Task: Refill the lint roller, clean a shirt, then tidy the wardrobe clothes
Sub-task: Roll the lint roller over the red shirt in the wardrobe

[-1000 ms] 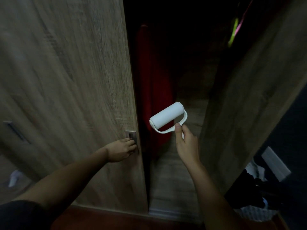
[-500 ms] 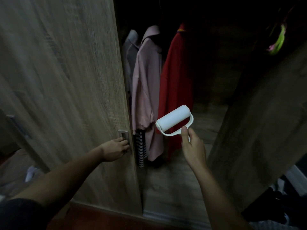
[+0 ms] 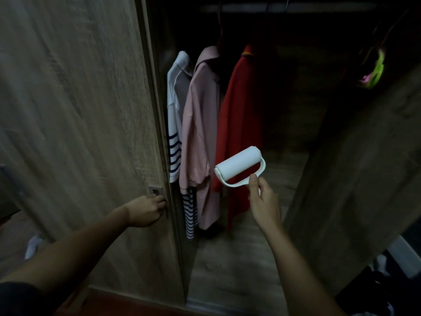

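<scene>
- My left hand [image 3: 145, 209] was on the left door [image 3: 79, 133] of the wardrobe, its fingers curled onto the door's inner edge just below the small metal pull [image 3: 155, 190].
- My right hand [image 3: 265, 202] held the lint roller [image 3: 238, 166] by its white handle. The thumb lay up along the frame and the other fingers were wrapped behind it, mostly hidden from me.
- The lint roller was raised in front of the open wardrobe, roll uppermost and tilted, with its clean white roll just before the lower part of the red garment [image 3: 241, 115]. I could not tell whether it touched the cloth.
- Three pieces hung side by side inside: a white shirt with dark stripes [image 3: 174, 110] nearest the left door, a pink shirt [image 3: 200, 124] next to it, then the red garment.
- Something green and pink [image 3: 376, 73] hung in the dark at the upper right, too dim to name.
- The right door [image 3: 355, 179] stood open at an angle, and the wooden wardrobe floor [image 3: 230, 265] lay below the clothes.
</scene>
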{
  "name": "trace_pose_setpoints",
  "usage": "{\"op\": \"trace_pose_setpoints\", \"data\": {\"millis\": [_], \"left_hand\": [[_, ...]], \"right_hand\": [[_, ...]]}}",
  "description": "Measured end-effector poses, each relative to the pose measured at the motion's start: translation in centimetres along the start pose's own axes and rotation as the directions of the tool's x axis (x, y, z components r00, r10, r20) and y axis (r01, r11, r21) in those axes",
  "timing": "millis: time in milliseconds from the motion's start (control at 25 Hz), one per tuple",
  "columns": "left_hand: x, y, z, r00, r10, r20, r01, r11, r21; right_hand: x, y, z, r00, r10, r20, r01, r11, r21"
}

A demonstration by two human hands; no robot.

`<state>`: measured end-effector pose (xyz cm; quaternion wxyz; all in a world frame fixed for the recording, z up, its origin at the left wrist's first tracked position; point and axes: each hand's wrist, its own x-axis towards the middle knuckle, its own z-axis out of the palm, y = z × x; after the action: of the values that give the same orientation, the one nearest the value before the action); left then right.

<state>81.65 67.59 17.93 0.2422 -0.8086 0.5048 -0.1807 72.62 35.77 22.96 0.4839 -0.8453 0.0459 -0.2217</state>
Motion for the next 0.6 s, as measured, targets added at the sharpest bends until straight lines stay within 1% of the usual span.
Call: {"op": "trace_pose_setpoints", "data": {"millis": [40, 80, 120, 160, 200, 280, 320, 360, 400, 480, 520, 560, 600], "left_hand": [[0.6, 0.0, -0.6, 0.999, -0.024, -0.03, 0.023, 0.999, -0.029], [1.5, 0.0, -1.3, 0.993, -0.065, -0.094, 0.06, 0.997, -0.057], [2.6, -0.1, -2.2, 0.974, -0.125, -0.188, 0.111, 0.99, -0.085], [4.0, -0.4, -3.3, 0.935, -0.201, -0.29, 0.171, 0.977, -0.125], [5.7, -0.7, -4.6, 0.878, -0.286, -0.383, 0.236, 0.956, -0.173], [9.3, -1.5, -7.4, 0.736, -0.448, -0.508, 0.337, 0.893, -0.298], [11.1, -1.9, -8.6, 0.658, -0.517, -0.547, 0.371, 0.855, -0.362], [13.0, -2.5, -9.8, 0.587, -0.591, -0.554, 0.403, 0.806, -0.434], [14.6, -3.2, -11.0, 0.507, -0.681, -0.528, 0.434, 0.731, -0.527], [18.0, -4.4, -13.0, 0.34, -0.86, -0.381, 0.469, 0.506, -0.724], [19.5, -4.5, -14.0, 0.275, -0.926, -0.258, 0.458, 0.362, -0.812], [20.9, -4.4, -14.8, 0.227, -0.964, -0.139, 0.427, 0.227, -0.875], [21.5, -4.2, -15.2, 0.197, -0.979, -0.055, 0.406, 0.133, -0.904]], "right_hand": [[0.3, 0.2, -0.3, 1.0, 0.0, -0.009, 0.0, 1.0, 0.01], [0.6, 0.3, -0.6, 1.0, 0.004, -0.019, -0.003, 1.0, 0.027], [0.9, 0.3, -1.0, 1.0, 0.009, -0.03, -0.007, 0.999, 0.046], [1.3, 0.4, -1.2, 0.999, 0.011, -0.043, -0.008, 0.998, 0.068], [1.7, 0.5, -1.6, 0.999, 0.012, -0.049, -0.008, 0.996, 0.093], [2.7, 0.5, -2.7, 0.999, 0.008, -0.053, -0.002, 0.993, 0.122], [3.3, 0.5, -3.2, 0.999, -0.002, -0.053, 0.009, 0.992, 0.129], [4.0, 0.6, -3.8, 0.998, -0.009, -0.054, 0.016, 0.991, 0.132], [4.5, 0.5, -4.2, 0.998, -0.011, -0.056, 0.018, 0.992, 0.126], [6.0, 0.7, -5.2, 0.998, -0.007, -0.062, 0.014, 0.993, 0.121], [6.8, 1.1, -5.5, 0.998, -0.007, -0.059, 0.015, 0.991, 0.131], [7.2, 1.3, -5.9, 0.998, -0.012, -0.066, 0.021, 0.991, 0.132], [7.0, 1.2, -6.1, 0.998, -0.018, -0.066, 0.027, 0.99, 0.141]]}}
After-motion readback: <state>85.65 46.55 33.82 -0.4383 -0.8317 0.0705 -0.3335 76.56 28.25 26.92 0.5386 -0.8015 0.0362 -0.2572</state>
